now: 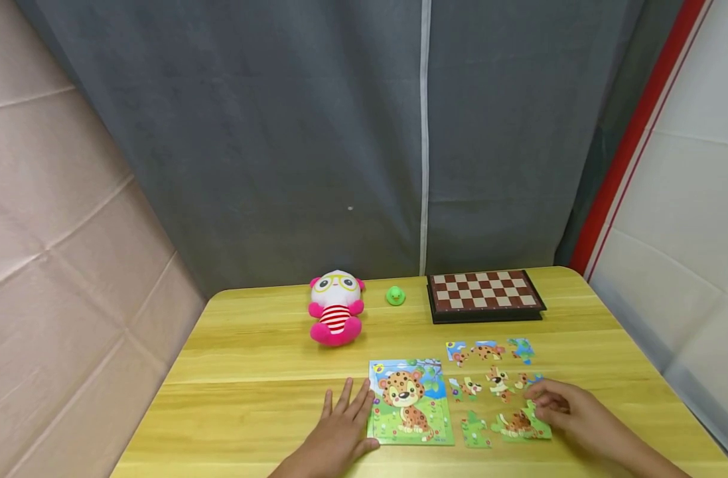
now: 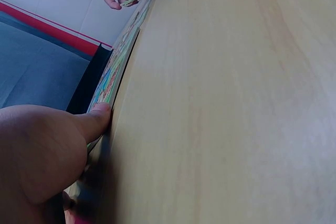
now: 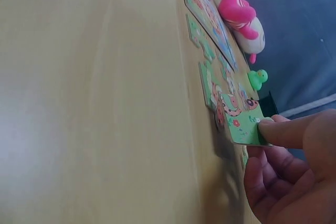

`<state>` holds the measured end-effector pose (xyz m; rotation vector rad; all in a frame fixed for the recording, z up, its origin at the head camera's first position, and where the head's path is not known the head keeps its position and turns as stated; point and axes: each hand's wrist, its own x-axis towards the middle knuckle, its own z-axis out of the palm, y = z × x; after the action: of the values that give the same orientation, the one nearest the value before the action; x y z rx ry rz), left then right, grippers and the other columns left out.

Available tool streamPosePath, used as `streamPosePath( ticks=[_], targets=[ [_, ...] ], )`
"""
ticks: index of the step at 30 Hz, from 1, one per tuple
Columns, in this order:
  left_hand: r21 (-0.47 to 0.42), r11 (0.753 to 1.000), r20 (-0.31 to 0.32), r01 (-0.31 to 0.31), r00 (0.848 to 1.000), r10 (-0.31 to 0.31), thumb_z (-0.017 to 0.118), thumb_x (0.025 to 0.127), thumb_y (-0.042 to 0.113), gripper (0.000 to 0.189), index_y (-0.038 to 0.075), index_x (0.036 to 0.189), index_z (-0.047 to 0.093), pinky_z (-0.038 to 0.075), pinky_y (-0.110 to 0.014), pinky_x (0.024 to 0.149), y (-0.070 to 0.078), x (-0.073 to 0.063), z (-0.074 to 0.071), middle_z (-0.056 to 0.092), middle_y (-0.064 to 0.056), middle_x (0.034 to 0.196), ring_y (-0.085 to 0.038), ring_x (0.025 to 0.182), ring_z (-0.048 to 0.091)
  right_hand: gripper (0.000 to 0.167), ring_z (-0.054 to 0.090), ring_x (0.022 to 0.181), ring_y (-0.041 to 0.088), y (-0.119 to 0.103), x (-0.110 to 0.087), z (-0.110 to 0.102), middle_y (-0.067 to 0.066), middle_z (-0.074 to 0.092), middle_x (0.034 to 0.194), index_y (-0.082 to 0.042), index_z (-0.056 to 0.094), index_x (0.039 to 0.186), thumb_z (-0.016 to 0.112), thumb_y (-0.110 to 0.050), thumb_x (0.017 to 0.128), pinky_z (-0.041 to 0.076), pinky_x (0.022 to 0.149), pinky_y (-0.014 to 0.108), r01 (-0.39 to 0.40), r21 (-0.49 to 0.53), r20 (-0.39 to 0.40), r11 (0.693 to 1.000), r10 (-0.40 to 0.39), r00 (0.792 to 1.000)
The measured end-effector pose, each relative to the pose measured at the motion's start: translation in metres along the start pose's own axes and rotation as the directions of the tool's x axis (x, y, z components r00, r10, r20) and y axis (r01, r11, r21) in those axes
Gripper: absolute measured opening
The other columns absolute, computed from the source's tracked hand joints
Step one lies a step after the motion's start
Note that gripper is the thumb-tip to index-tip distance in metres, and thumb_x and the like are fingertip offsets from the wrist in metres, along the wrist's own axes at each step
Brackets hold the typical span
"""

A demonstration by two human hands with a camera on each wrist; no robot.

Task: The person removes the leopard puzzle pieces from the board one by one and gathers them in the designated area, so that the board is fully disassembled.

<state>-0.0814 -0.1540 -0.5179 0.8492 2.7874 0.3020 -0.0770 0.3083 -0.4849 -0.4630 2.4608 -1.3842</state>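
Note:
On the left edge of a square leopard picture board (image 1: 402, 418) rests my left hand (image 1: 340, 425), its fingers straight and spread. The thumb lies along the board's near edge, as the left wrist view also shows. My right hand (image 1: 569, 411) pinches a green jigsaw piece (image 3: 244, 128) with a red flower on it between thumb and fingers. In the right wrist view that piece is tilted and raised above the table. Several loose jigsaw pieces (image 1: 474, 431) with leopard parts lie in rough rows between the board and my right hand.
A pink and white plush panda (image 1: 336, 312) lies behind the board to the left. Beside it sits a small green rubber duck (image 1: 395, 296). A checkered chessboard box (image 1: 483, 295) is at the back right of the wooden table (image 1: 232, 372). Behind the table hangs a grey curtain (image 1: 304, 166).

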Motion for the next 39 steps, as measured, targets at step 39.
streamPosePath(
  ticks=[39],
  targets=[
    [0.011,1.000,-0.006,0.003,1.000,-0.003,0.041,0.099,0.066,0.088,0.009,0.164,0.024,0.013,-0.073,0.118,0.000,0.000,0.000,0.010,-0.008,0.173,-0.043,0.157,0.007,0.026,0.052,0.085,-0.004,0.026,-0.014,-0.001,0.001,0.067,0.110,-0.007,0.071,0.118,0.073,-0.016,0.094,0.052,0.072,0.022,-0.102,-0.224,-0.120,0.969,0.077,0.990]
  ],
)
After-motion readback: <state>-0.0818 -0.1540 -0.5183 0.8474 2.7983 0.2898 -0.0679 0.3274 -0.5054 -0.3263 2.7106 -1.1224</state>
